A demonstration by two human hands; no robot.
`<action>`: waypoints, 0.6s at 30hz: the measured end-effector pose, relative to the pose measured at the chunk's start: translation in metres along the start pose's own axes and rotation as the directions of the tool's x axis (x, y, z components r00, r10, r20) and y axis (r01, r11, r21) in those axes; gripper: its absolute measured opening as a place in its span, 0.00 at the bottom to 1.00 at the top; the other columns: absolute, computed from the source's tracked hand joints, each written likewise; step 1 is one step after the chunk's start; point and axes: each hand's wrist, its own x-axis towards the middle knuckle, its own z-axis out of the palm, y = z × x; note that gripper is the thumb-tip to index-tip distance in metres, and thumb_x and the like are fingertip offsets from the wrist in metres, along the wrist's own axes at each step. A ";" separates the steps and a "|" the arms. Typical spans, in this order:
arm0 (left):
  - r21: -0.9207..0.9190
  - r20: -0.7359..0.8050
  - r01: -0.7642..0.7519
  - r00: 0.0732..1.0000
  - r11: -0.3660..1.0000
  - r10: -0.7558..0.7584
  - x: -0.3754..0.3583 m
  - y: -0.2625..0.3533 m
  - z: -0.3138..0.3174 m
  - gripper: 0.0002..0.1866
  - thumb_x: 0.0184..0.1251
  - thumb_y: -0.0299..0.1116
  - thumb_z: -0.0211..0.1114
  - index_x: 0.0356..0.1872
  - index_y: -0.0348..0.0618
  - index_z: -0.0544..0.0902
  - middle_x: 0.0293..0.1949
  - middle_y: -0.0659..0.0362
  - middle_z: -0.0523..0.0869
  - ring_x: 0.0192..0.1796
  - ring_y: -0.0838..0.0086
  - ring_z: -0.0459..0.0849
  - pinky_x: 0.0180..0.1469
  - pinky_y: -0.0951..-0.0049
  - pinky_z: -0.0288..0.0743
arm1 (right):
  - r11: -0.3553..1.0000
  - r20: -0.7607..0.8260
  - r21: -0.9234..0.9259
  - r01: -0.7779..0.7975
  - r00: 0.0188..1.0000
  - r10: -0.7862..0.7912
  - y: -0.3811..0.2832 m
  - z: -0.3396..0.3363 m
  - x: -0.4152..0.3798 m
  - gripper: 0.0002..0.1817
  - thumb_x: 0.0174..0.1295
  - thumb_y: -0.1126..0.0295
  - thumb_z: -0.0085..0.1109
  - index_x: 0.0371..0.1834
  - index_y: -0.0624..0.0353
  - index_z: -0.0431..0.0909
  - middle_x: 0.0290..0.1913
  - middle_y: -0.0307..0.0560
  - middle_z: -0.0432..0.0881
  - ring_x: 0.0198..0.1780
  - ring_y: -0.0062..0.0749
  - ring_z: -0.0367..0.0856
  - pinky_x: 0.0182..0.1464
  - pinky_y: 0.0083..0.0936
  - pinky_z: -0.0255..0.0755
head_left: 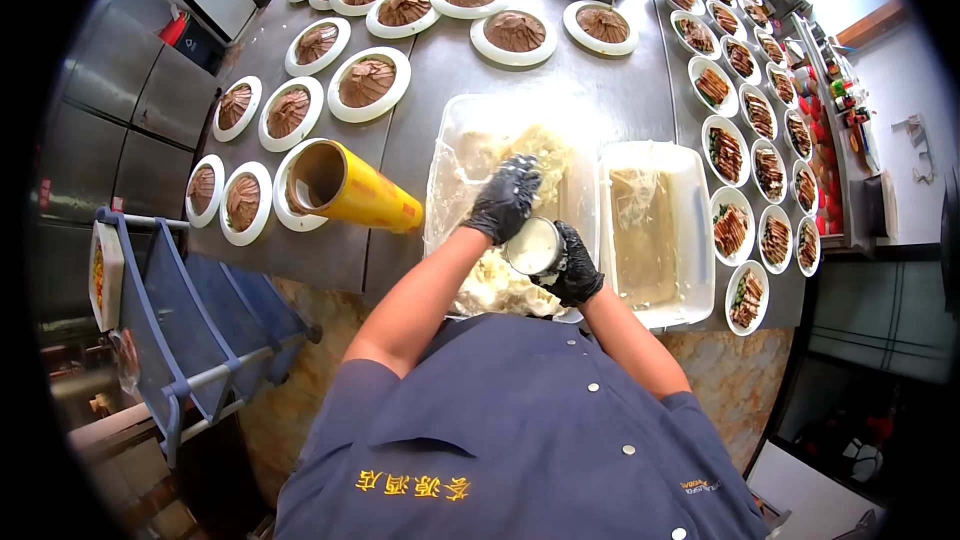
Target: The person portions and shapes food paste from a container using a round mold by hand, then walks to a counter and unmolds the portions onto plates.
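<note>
A clear plastic tub (437, 175) in front of me holds pale, sticky shredded or mashed food (500, 285). My left hand (507, 198), in a black glove with white smears over its fingers, reaches into the tub. Its fingers curl against a clump of the pale food, and their tips are partly hidden. My right hand (575, 268), also black-gloved, is closed around the side of a small round bowl (533, 247) above the near part of the tub. White food fills that bowl close to its rim.
Beside the tub on the right is a second clear tub (697, 240) with pale residue. A yellow cling-film roll (370, 195) lies to the left. Plates of sliced meat (367, 83) cover the left and far table; smaller bowls of meat strips (727, 152) line the right.
</note>
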 end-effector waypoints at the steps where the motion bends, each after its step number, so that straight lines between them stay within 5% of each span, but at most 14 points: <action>1: -0.021 -0.023 0.088 0.996 0.996 -0.088 -0.001 -0.006 -0.003 0.20 0.79 0.33 0.54 0.65 0.32 0.76 0.68 0.42 0.76 0.71 0.52 0.74 0.74 0.62 0.66 | 0.995 -0.009 -0.083 0.060 0.998 -0.061 0.000 -0.003 -0.004 0.41 0.46 0.64 0.79 0.66 0.63 0.72 0.60 0.57 0.79 0.61 0.53 0.78 0.65 0.42 0.72; 2: -0.043 -0.044 0.174 0.984 0.984 -0.175 -0.001 -0.010 -0.005 0.21 0.78 0.34 0.54 0.65 0.32 0.76 0.66 0.41 0.78 0.70 0.50 0.75 0.74 0.60 0.66 | 0.989 -0.009 -0.120 0.089 0.996 -0.091 0.000 -0.008 -0.003 0.41 0.47 0.65 0.79 0.66 0.63 0.72 0.61 0.57 0.78 0.62 0.53 0.78 0.65 0.42 0.72; 4: -0.443 -0.005 0.184 0.978 0.877 -0.207 -0.011 -0.019 0.003 0.21 0.79 0.32 0.53 0.66 0.32 0.76 0.67 0.42 0.78 0.71 0.53 0.75 0.74 0.62 0.67 | 0.990 -0.040 -0.101 0.097 0.994 -0.101 0.005 -0.014 0.000 0.40 0.48 0.65 0.78 0.67 0.62 0.72 0.62 0.57 0.78 0.62 0.52 0.78 0.65 0.41 0.72; 7: -0.871 0.079 0.220 0.945 0.439 -0.317 -0.033 0.011 0.014 0.21 0.80 0.32 0.54 0.67 0.32 0.75 0.67 0.42 0.78 0.70 0.57 0.76 0.74 0.64 0.67 | 0.996 -0.077 0.012 0.092 0.993 -0.091 0.026 -0.016 0.010 0.37 0.50 0.66 0.76 0.66 0.59 0.73 0.62 0.54 0.79 0.62 0.50 0.78 0.65 0.41 0.72; 9: -0.576 -0.025 0.150 0.979 0.804 -0.201 -0.037 0.033 0.015 0.24 0.78 0.37 0.59 0.67 0.32 0.75 0.66 0.41 0.79 0.68 0.54 0.79 0.72 0.62 0.70 | 0.974 -0.027 0.224 -0.023 0.999 0.030 0.019 -0.015 0.013 0.34 0.51 0.66 0.76 0.64 0.58 0.75 0.60 0.52 0.79 0.62 0.47 0.78 0.66 0.40 0.70; 11: -0.267 -0.084 0.045 0.994 0.963 -0.070 -0.037 0.041 0.020 0.23 0.76 0.39 0.60 0.63 0.32 0.78 0.60 0.41 0.83 0.63 0.51 0.82 0.67 0.61 0.73 | 0.931 0.034 0.336 -0.141 0.990 0.138 0.000 -0.006 0.012 0.31 0.52 0.66 0.76 0.61 0.57 0.76 0.59 0.50 0.80 0.61 0.44 0.77 0.67 0.38 0.68; 14: -0.062 -0.226 -0.018 0.974 0.998 0.004 -0.029 0.018 0.023 0.17 0.74 0.37 0.60 0.54 0.34 0.83 0.53 0.42 0.87 0.59 0.50 0.83 0.65 0.59 0.74 | 0.996 0.055 -0.086 0.028 0.998 -0.024 -0.013 -0.007 0.003 0.37 0.46 0.68 0.80 0.63 0.57 0.75 0.59 0.52 0.79 0.60 0.47 0.77 0.66 0.37 0.69; 15: -0.083 -0.164 0.152 0.973 0.985 -0.164 -0.022 0.036 0.001 0.17 0.73 0.26 0.52 0.57 0.32 0.83 0.57 0.42 0.86 0.63 0.52 0.82 0.69 0.61 0.74 | 0.981 0.061 -0.185 0.054 0.997 -0.043 -0.018 -0.009 -0.003 0.39 0.45 0.68 0.80 0.64 0.58 0.74 0.59 0.53 0.79 0.60 0.48 0.77 0.67 0.37 0.69; 16: 0.021 -0.182 0.064 0.982 0.998 -0.059 -0.019 0.013 0.003 0.17 0.75 0.27 0.53 0.58 0.32 0.82 0.56 0.41 0.86 0.60 0.51 0.84 0.67 0.60 0.75 | 0.956 0.066 -0.281 0.079 0.996 -0.063 -0.023 -0.011 -0.009 0.42 0.43 0.68 0.81 0.66 0.58 0.74 0.60 0.54 0.79 0.61 0.50 0.76 0.68 0.37 0.68; 18: 0.101 -0.146 0.106 0.985 0.989 -0.090 -0.022 -0.022 0.012 0.17 0.76 0.28 0.55 0.60 0.33 0.81 0.57 0.43 0.86 0.59 0.52 0.85 0.66 0.61 0.76 | 0.916 0.092 -0.371 0.151 0.988 -0.126 0.006 -0.028 -0.006 0.41 0.46 0.64 0.80 0.66 0.58 0.73 0.61 0.53 0.79 0.62 0.49 0.76 0.68 0.38 0.68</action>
